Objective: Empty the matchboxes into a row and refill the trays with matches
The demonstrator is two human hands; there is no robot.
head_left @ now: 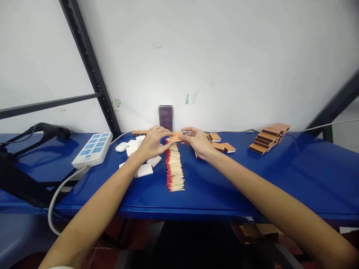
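An orange matchbox [175, 137] is held level above the far end of a long row of matches [175, 170]. My left hand [153, 142] grips its left end between thumb and fingers. At the other end, my right hand [196, 141] pinches it the same way. The matches lie side by side on the blue table, red heads to the left. White matchbox trays [144, 170] are scattered left of them, partly behind my left hand. Several matchboxes [224, 147] lie just beyond my right hand, some of them partly hidden by it.
On the right stands a leaning stack of orange matchbox covers [269, 138]. A white power strip [94, 149] with a cable lies at the left, near a rounded white object [121, 147]. A dark phone-like screen [166, 118] leans against the wall. Black metal posts [89, 63] frame the blue table [224, 194].
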